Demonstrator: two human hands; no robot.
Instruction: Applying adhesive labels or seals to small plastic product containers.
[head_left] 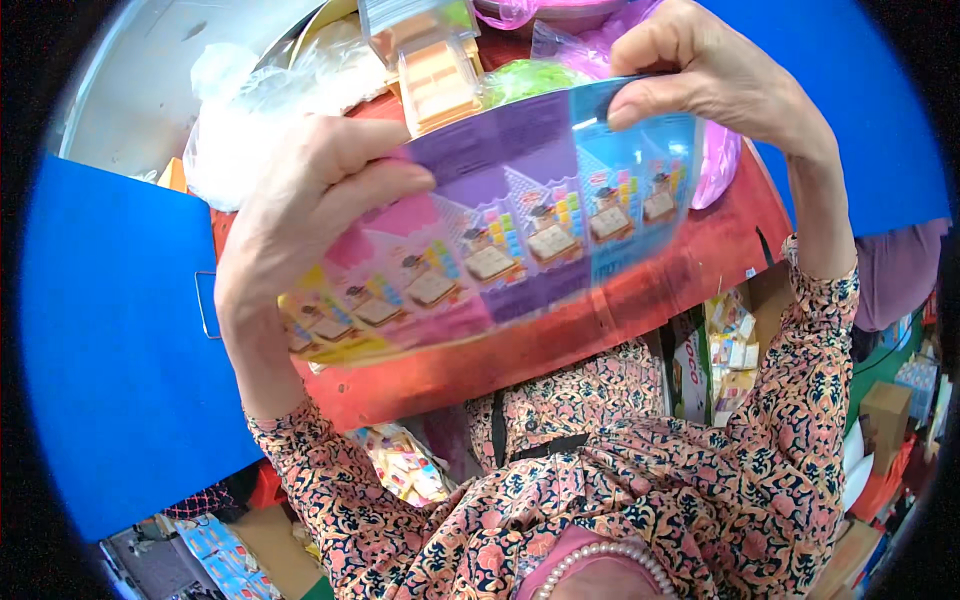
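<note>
A wide printed strip of joined packets (490, 230), in yellow, pink, purple and blue bands, is stretched between my two hands above a red tabletop (440, 380). My left hand (300, 190) pinches its upper edge near the pink part. With thumb and fingers, my right hand (705, 85) grips the same edge at the blue end, higher up. The lower left part of the strip is slightly blurred. Just beyond it stands a clear plastic box with orange pieces (437, 85).
A white plastic bag (240, 125) lies at the far left of the red table; pink plastic (718, 165) and a green bundle (530, 80) lie farther right. Blue boards (120, 340) flank both sides. Small packets (405, 465) sit below the table's near edge.
</note>
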